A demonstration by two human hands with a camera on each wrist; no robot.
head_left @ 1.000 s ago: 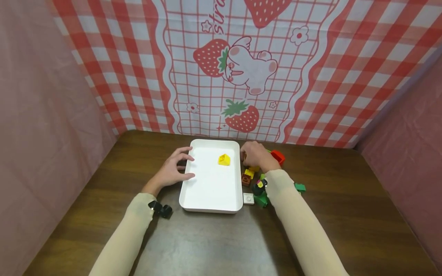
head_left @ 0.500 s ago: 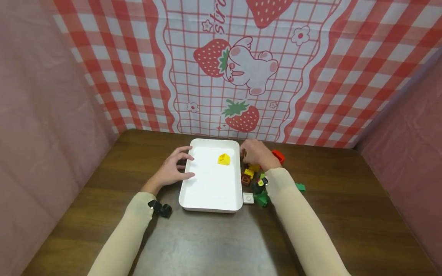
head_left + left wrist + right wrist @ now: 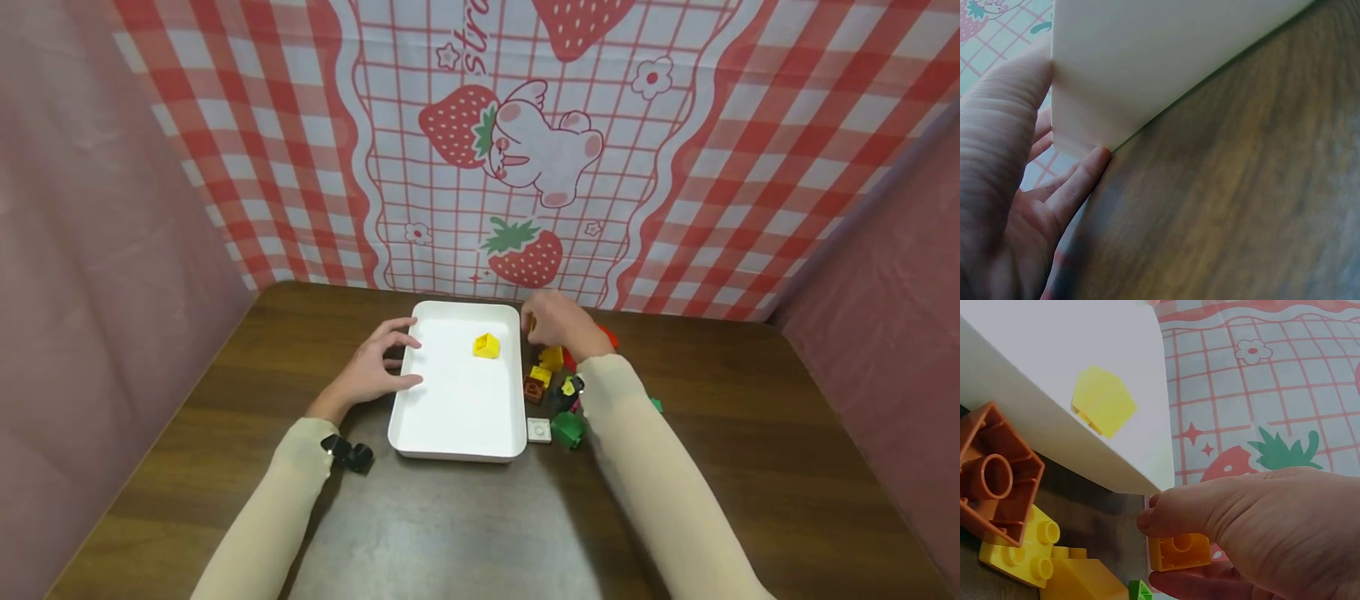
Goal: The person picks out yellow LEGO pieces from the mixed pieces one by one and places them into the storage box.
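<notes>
A white tray [image 3: 457,417] lies on the table, with one yellow brick [image 3: 487,346] inside. My left hand [image 3: 375,364] holds its left side, thumb and some fingertips over the rim while another finger touches the outer wall, as the left wrist view shows. Just past the tray's far right corner, my right hand [image 3: 558,322] pinches an orange-yellow toy brick [image 3: 1196,555] with its hollow underside showing. Beneath that hand lie a brown brick [image 3: 1016,459], a studded yellow brick [image 3: 1029,550] and an orange-yellow sloped brick [image 3: 1082,581].
More bricks lie right of the tray: a white one [image 3: 539,430], a dark green one [image 3: 568,430] and a red piece [image 3: 610,336] partly behind the right wrist. A strawberry-print cloth [image 3: 525,254] hangs at the table's back edge, with pink curtains [image 3: 90,250] at the sides.
My right hand has shifted slightly up and away with the brick between its fingers, uncovering more of the pile. The left hand and tray have stayed put.
</notes>
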